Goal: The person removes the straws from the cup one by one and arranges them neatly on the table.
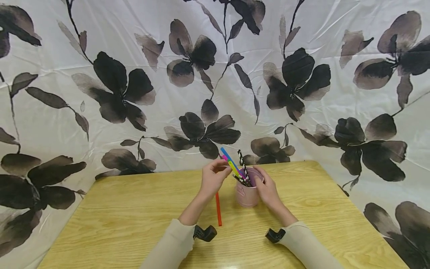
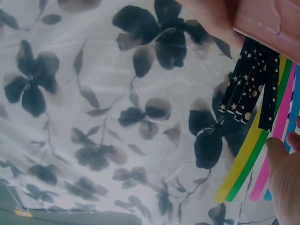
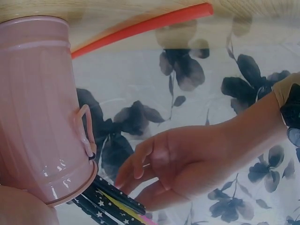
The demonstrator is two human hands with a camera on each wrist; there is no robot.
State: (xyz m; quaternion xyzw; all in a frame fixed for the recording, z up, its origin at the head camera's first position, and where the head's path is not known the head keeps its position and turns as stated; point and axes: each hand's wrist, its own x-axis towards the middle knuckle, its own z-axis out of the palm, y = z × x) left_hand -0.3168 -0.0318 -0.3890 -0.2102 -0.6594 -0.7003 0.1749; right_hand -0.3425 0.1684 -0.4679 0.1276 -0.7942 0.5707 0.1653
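Observation:
A small pink pail (image 1: 248,198) with a side loop stands on the table, holding a bunch of straws. My right hand (image 1: 267,186) grips the pail's right side at the rim, its thumb toward the opening. The bunch has black straws with stars and dots (image 2: 243,84), and yellow (image 2: 239,173), green (image 2: 248,166), pink (image 2: 262,178) and blue ones. My left hand (image 1: 214,177) is at the straws' upper ends, thumb and fingers apart, thumb tip right at one black straw's end. Below the left hand, a red straw (image 1: 218,209) lies on the table.
The wooden table (image 1: 127,216) runs back to a white cloth with dark flowers (image 1: 198,93). A black wrist camera (image 1: 205,233) sits at the left sleeve, and another (image 1: 275,235) at the right sleeve.

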